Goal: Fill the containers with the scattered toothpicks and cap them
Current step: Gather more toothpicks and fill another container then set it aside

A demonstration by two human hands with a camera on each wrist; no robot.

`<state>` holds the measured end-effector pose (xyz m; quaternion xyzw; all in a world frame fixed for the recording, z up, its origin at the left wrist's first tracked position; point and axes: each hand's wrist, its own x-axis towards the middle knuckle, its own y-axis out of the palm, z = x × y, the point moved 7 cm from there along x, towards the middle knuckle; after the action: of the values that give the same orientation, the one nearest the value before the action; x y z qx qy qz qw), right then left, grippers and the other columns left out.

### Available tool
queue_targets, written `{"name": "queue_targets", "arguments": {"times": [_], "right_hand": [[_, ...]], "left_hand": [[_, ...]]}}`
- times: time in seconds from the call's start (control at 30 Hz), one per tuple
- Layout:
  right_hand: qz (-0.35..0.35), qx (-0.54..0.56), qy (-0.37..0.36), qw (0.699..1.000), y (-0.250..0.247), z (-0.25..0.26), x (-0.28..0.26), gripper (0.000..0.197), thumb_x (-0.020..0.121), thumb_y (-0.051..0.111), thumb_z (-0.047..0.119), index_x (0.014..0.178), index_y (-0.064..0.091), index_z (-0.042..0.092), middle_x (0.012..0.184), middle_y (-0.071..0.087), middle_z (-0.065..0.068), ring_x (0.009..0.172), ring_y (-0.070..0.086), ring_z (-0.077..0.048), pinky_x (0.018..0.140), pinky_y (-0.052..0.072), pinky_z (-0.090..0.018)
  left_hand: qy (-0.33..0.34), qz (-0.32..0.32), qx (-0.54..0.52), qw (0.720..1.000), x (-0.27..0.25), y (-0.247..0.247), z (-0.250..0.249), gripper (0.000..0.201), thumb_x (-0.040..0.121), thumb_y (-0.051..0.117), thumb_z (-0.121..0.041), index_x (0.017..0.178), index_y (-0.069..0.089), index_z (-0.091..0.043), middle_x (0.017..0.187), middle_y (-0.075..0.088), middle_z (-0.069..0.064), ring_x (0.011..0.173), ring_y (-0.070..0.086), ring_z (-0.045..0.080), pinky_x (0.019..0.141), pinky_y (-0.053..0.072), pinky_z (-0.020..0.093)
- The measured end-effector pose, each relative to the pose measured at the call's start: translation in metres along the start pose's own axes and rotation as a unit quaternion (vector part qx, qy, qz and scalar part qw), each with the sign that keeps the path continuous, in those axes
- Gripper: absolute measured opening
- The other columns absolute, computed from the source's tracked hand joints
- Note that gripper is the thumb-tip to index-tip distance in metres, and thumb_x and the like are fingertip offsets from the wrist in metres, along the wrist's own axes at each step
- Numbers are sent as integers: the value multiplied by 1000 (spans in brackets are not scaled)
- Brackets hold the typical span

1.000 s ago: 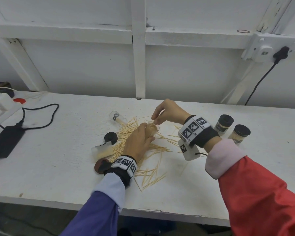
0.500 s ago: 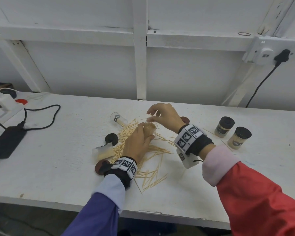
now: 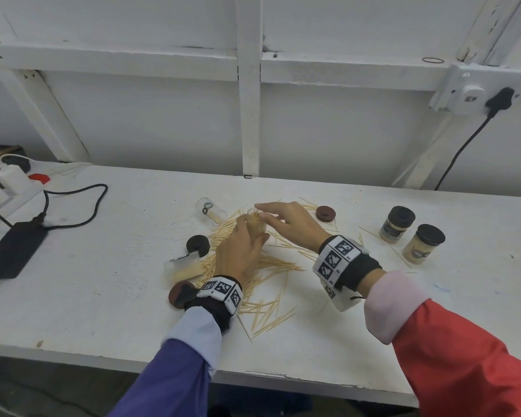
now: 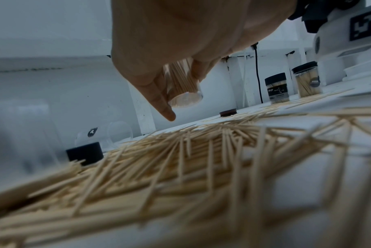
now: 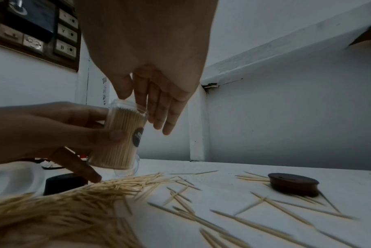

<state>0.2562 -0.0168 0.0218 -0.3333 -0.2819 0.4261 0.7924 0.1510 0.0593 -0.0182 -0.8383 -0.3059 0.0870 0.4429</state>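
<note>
My left hand [image 3: 247, 239] grips a clear toothpick container [image 3: 257, 224], packed full and uncapped, and holds it tilted above the scattered toothpicks [image 3: 271, 266] in the middle of the table. In the right wrist view my right hand [image 5: 157, 107] hovers flat with straight fingers over the mouth of the container [image 5: 121, 137], its fingertips at the rim. The left wrist view shows the container's base [image 4: 185, 99] off the table. Loose caps lie around: brown [image 3: 325, 212], black [image 3: 197, 244], and brown [image 3: 178, 293] by my left wrist.
Two capped, filled containers [image 3: 397, 221] [image 3: 423, 243] stand at the right. An empty clear container [image 3: 211, 209] lies behind the pile and another [image 3: 182, 266] lies to its left. A black power adapter [image 3: 12, 251] with its cable sits far left.
My right hand has dropped from pinching toothpicks above the container to lying flat and open over its mouth. The left hand keeps its grip on the container.
</note>
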Motion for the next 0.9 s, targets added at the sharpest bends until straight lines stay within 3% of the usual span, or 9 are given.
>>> {"name": "queue_targets", "arguments": {"times": [0.17,0.33,0.43,0.53,0.63,0.7,0.8,0.9], "right_hand": [[21,-35,-15,999,2,3,-6,37,98,47,46,128,61,31,142,51,9,126,49,-12,101,43,-40],[7,-23,-12,1000,-1,1,-8,36,94,49,50,124,63,36,140,51,11,126,45,-10,101,43,-44],[35,7,-13,999,1,-1,-9,39,90,47,57,122,63,41,140,50,11,127,44,-9,100,42,-38],[-20,93,-2,995,-7,-3,-9,30,97,51,37,122,65,30,132,57,8,118,51,-7,93,45,-26],[-107,109,73,986,-16,-26,-11,24,96,51,16,114,67,16,112,65,4,100,60,-13,81,51,-31],[-39,31,112,993,-9,-38,-13,18,91,59,12,106,69,14,100,68,1,86,59,-14,76,49,-30],[165,-116,113,973,26,-41,-27,20,83,70,18,103,72,16,96,68,2,84,59,-13,75,48,-26],[172,-196,99,960,39,-37,-33,17,79,73,22,95,75,16,93,70,0,84,65,-20,71,52,-29]], "left_hand": [[8,-3,1,1000,0,1,1,55,97,48,-51,134,35,-13,113,66,10,100,64,35,70,38,34],[16,-3,-1,1000,1,2,0,57,97,48,-52,136,35,-13,116,66,9,101,64,35,74,43,37],[13,7,-6,1000,0,3,1,55,97,50,-49,136,35,-13,117,65,9,103,64,35,74,42,36],[10,10,0,1000,0,3,1,56,97,51,-46,138,33,-13,122,63,11,106,62,37,77,42,37],[9,8,6,1000,-1,1,0,58,98,51,-44,140,31,-11,127,60,13,107,60,39,80,44,39],[14,5,4,1000,-1,1,-2,58,97,52,-43,141,30,-10,127,59,14,106,61,39,81,45,40],[23,4,-6,1000,-2,0,-4,55,96,56,-40,137,32,-12,127,58,12,102,62,39,79,47,41],[29,7,-22,999,-2,-1,-6,52,93,62,-35,132,35,-13,125,58,10,101,62,37,77,46,39]]}}
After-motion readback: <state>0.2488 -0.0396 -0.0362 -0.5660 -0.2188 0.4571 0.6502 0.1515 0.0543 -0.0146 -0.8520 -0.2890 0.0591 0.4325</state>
